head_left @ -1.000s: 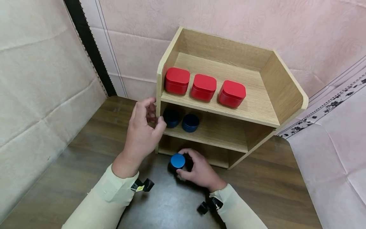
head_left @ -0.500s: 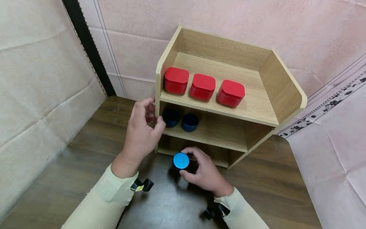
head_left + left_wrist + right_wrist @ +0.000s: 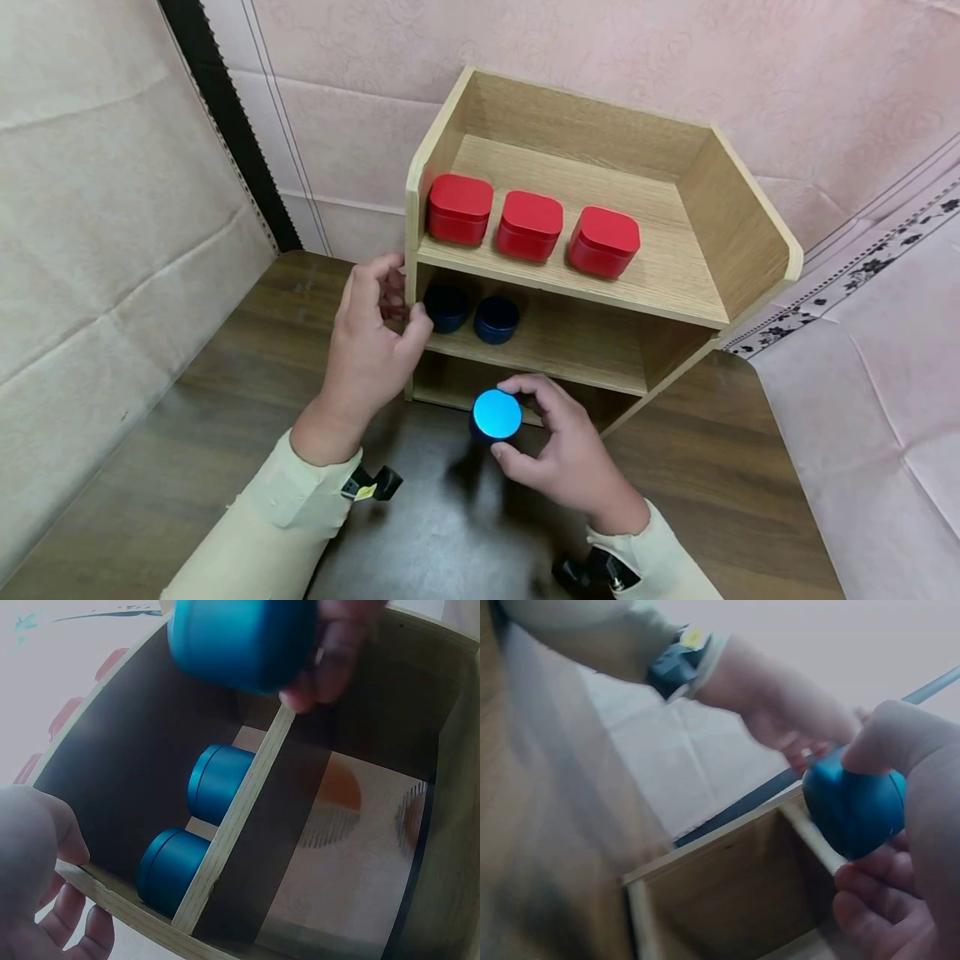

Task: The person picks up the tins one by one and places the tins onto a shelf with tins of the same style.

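My right hand (image 3: 566,454) pinches a round blue tin (image 3: 497,414) between thumb and fingers, in front of the lower part of a wooden shelf (image 3: 686,271). In the right wrist view the held tin (image 3: 855,802) is slightly blurred. My left hand (image 3: 371,342) grips the shelf's left side panel, the thumb on the inner side and the fingers outside, as the left wrist view shows. On the middle board, near that panel, stand two more round blue tins, a left one (image 3: 446,308) and a right one (image 3: 496,320), side by side.
Three red rounded boxes, a left (image 3: 461,208), a middle (image 3: 529,225) and a right one (image 3: 603,242), stand in a row on the shelf's top board. The shelf stands on a dark wood-patterned table (image 3: 247,358). Pale cloth (image 3: 337,142) hangs behind and at both sides.
My right hand has lifted the blue tin off the table area and carried it up and to the right. My left hand keeps its place on the shelf panel.
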Motion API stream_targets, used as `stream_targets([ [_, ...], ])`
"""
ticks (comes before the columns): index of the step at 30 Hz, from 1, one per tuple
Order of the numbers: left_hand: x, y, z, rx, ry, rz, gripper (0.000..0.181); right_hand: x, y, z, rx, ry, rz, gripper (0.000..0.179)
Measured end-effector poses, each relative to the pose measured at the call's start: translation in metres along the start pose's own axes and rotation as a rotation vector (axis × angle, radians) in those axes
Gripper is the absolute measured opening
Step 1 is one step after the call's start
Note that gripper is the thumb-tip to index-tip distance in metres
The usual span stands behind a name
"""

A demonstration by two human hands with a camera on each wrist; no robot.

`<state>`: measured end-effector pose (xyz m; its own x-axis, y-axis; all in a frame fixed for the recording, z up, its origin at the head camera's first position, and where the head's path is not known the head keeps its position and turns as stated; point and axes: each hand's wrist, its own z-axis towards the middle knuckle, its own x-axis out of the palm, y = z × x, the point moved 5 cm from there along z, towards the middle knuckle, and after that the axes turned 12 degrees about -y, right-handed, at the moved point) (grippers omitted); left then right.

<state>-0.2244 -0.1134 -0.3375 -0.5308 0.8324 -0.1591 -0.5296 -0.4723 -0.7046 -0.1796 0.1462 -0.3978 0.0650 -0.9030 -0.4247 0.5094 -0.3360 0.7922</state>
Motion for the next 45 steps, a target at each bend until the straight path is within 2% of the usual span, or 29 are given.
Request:
stream_targets([
  [11, 0.0, 0.0, 0.001, -0.003, -0.007, 0.001, 0.054, -0.03, 0.007, 0.019, 0.02, -0.025, 0.039, 0.063],
  [20, 0.0, 0.0, 0.0, -0.002, -0.009, 0.004, 0.055, -0.054, 0.012, 0.035, 0.063, -0.058, -0.021, 0.062],
  [27, 0.001, 0.001, 0.001, -0.008, -0.01, 0.006, 0.054, -0.071, 0.006, 0.052, 0.156, -0.092, -0.113, 0.062],
  [34, 0.001, 0.001, 0.0, -0.011, -0.009, 0.007, 0.054, -0.078, -0.007, 0.066, 0.24, -0.109, -0.268, 0.056],
  [45, 0.001, 0.001, 0.001, 0.005, -0.008, 0.013, 0.054, -0.079, -0.015, 0.076, 0.302, -0.116, -0.292, 0.053],
])
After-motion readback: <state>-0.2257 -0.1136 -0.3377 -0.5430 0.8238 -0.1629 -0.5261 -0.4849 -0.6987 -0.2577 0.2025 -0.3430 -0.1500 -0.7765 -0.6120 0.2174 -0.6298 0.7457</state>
